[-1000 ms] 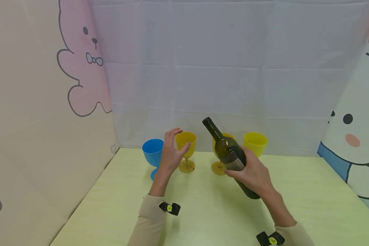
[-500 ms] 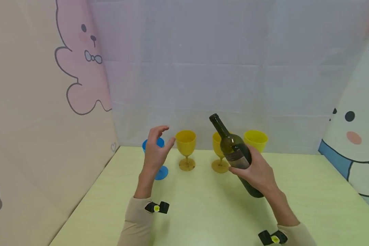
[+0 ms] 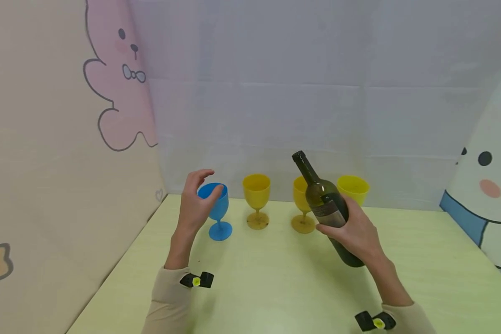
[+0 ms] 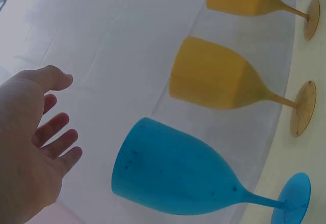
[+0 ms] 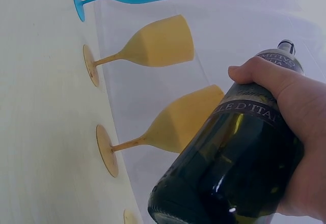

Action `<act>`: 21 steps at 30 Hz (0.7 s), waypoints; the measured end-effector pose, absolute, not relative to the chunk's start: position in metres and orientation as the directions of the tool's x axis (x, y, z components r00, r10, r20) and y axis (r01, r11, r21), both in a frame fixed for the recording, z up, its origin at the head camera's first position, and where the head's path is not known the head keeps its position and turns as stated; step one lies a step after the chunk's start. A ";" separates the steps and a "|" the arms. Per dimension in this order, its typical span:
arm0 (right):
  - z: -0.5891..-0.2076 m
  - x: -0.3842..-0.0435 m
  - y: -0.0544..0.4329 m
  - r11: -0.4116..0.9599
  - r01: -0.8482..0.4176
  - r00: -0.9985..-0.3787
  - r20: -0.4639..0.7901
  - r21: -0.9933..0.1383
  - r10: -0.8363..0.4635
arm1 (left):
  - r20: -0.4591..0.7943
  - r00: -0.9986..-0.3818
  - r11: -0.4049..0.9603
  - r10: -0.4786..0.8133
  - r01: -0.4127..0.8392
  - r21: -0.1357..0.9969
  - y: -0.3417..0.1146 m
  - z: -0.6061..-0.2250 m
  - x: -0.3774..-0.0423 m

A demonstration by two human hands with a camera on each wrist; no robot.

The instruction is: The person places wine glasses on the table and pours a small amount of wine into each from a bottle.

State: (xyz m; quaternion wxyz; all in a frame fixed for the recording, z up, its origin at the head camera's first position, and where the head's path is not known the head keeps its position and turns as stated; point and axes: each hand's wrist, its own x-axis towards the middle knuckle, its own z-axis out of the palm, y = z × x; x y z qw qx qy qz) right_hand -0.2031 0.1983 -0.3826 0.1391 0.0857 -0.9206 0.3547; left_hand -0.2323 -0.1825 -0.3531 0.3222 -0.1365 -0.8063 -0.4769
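Observation:
My right hand (image 3: 356, 230) grips a dark green wine bottle (image 3: 326, 204) round its body, above the table. The bottle leans with its neck up to the left and overlaps a yellow goblet (image 3: 301, 195) in the head view. My left hand (image 3: 195, 202) holds nothing; its fingers are spread loosely from the thumb, in front of and a little above the blue goblet (image 3: 220, 211). In the left wrist view, a gap shows between that hand and the blue goblet (image 4: 173, 170). Another orange-yellow goblet (image 3: 256, 192) stands upright right of the blue one.
A brighter yellow goblet (image 3: 354, 188) is at the right end of the row, its lower part hidden by the right hand and bottle. The pale table (image 3: 250, 278) ends at a white cloth backdrop (image 3: 254, 116). A printed cloth wall (image 3: 67, 162) borders the left side.
My left hand has moved left, from before the orange-yellow goblet to the blue goblet, which shows more fully. My right hand and the bottle have shifted slightly right in view.

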 end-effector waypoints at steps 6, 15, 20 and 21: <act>-0.381 -0.204 0.200 0.732 -0.258 -0.946 0.320 -0.631 -0.057 | 0.610 -0.786 0.551 -0.102 0.466 0.692 -0.199 -0.360 -0.233; -0.380 -0.203 0.203 0.726 -0.246 -0.945 0.325 -0.642 -0.033 | 0.445 -0.889 0.530 -0.106 0.328 0.782 -0.224 -0.383 -0.240; -0.380 -0.203 0.204 0.730 -0.240 -0.944 0.328 -0.639 -0.023 | 0.337 -0.935 0.493 -0.108 0.244 0.835 -0.233 -0.396 -0.241; -0.380 -0.203 0.204 0.730 -0.242 -0.943 0.331 -0.639 -0.023 | 0.319 -0.942 0.486 -0.107 0.230 0.843 -0.234 -0.398 -0.241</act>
